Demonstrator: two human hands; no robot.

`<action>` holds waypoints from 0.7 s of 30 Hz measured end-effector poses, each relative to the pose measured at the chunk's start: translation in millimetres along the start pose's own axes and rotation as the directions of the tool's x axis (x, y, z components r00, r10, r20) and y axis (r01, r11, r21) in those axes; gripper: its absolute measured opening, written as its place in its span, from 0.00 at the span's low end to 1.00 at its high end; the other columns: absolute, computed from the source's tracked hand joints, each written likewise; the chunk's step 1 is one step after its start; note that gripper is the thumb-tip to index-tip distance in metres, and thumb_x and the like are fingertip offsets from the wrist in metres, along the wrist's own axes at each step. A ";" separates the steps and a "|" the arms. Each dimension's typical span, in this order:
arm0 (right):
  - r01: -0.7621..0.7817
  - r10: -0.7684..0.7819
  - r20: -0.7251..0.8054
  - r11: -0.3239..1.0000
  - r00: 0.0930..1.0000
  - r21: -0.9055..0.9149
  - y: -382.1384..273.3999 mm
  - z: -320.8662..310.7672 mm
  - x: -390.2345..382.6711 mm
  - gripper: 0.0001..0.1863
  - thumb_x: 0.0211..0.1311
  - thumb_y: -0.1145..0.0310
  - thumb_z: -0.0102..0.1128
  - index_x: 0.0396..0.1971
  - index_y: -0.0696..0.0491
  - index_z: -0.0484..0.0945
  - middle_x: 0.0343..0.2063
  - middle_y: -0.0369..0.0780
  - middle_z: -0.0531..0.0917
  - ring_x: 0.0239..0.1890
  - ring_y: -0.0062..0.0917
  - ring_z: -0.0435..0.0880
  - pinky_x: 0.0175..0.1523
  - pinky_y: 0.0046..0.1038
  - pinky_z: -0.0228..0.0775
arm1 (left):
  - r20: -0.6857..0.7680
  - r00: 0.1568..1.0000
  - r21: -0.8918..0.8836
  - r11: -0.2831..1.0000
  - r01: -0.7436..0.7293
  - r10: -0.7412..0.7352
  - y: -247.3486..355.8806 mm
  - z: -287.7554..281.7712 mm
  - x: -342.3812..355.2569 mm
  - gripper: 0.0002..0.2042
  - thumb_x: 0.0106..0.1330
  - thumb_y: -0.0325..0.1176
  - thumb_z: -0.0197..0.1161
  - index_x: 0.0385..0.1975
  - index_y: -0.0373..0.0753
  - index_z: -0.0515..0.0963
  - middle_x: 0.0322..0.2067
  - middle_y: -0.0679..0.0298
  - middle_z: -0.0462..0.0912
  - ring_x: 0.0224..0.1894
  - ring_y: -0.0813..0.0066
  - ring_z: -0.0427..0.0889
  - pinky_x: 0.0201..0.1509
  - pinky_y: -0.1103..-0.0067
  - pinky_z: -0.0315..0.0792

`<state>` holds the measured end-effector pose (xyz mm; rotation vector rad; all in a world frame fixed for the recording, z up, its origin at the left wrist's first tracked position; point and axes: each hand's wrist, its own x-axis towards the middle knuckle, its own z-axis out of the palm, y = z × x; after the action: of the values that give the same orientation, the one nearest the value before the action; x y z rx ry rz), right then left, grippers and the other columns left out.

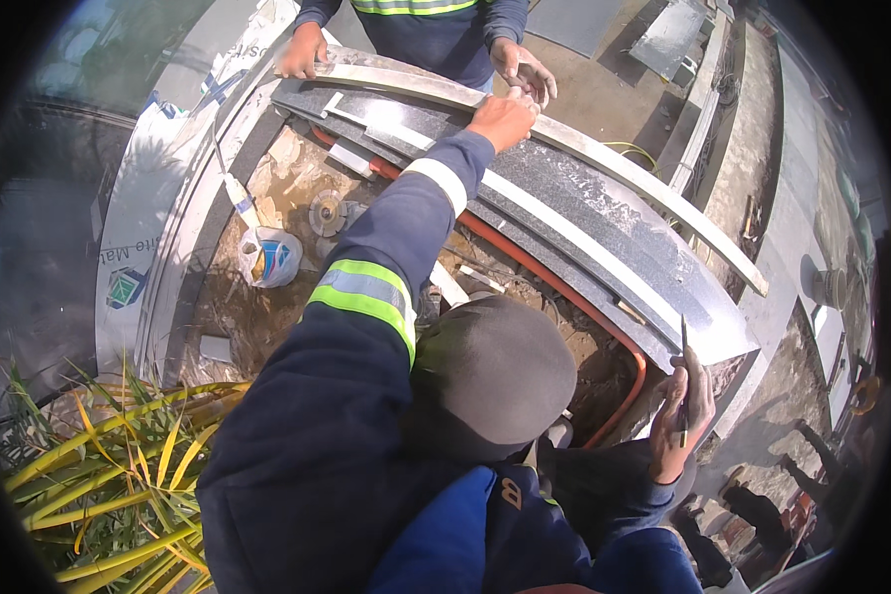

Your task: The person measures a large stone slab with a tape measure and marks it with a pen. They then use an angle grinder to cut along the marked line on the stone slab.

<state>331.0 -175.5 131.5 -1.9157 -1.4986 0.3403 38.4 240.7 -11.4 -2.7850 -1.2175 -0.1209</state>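
Note:
My left hand point(505, 119) reaches across a speckled dark grey stone slab point(604, 218) to a long pale strip point(663, 193) along its far side. Its fingers are closed over the strip, meeting a co-worker's hand point(527, 74); what they pinch is hidden. The co-worker's other hand point(305, 51) rests at the strip's left end. In my right hand point(685, 411), at the slab's near right corner, a thin dark pencil point(684, 342) points up. A narrow white strip point(554, 228) runs lengthwise on the slab.
An orange-red pipe point(525, 259) curves under the slab's near edge. A white bucket point(269, 257), a round disc point(328, 213) and debris lie on the dirt at left. A dark grey rounded shape point(495, 371) fills the near middle. Palm leaves point(119, 465) spread at lower left.

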 end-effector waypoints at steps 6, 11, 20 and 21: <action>-0.126 0.124 0.040 0.991 0.991 0.047 -6.9 35.8 26.7 0.16 0.77 0.70 0.55 0.56 0.63 0.81 0.36 0.45 0.84 0.29 0.24 0.79 0.38 0.29 0.74 | -0.008 0.996 -0.064 0.994 0.090 -0.091 3.7 -6.3 -3.5 0.20 0.66 0.42 0.71 0.54 0.38 0.81 0.57 0.58 0.80 0.61 0.56 0.76 0.63 0.57 0.73; -0.028 0.027 0.020 0.997 0.999 0.075 -4.1 72.9 47.5 0.13 0.75 0.76 0.54 0.52 0.62 0.81 0.35 0.42 0.82 0.29 0.23 0.80 0.37 0.27 0.73 | -0.437 0.835 -0.580 0.815 0.022 -0.334 47.1 -38.2 -63.7 0.23 0.66 0.39 0.72 0.57 0.36 0.79 0.56 0.52 0.78 0.58 0.49 0.78 0.64 0.60 0.72; 0.015 -0.035 0.141 0.990 0.989 0.142 0.4 117.5 59.1 0.13 0.74 0.78 0.52 0.53 0.61 0.79 0.33 0.41 0.80 0.31 0.25 0.80 0.38 0.27 0.73 | -0.315 0.841 -0.778 0.627 0.037 -0.440 125.8 1.7 -215.8 0.17 0.67 0.31 0.69 0.54 0.37 0.79 0.45 0.53 0.81 0.47 0.52 0.83 0.52 0.63 0.79; -0.115 0.087 0.185 0.983 0.979 0.142 -5.8 122.3 59.5 0.12 0.75 0.75 0.54 0.52 0.61 0.80 0.33 0.41 0.79 0.32 0.25 0.80 0.39 0.28 0.73 | -0.310 0.865 -0.792 0.610 -0.005 -0.395 131.5 3.9 -218.9 0.17 0.67 0.31 0.69 0.54 0.38 0.79 0.45 0.53 0.81 0.47 0.53 0.83 0.51 0.63 0.79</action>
<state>274.1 -77.4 56.4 -1.8833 -1.4447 0.6694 -13.0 -6.9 -47.7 -2.8782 -1.5945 -1.6117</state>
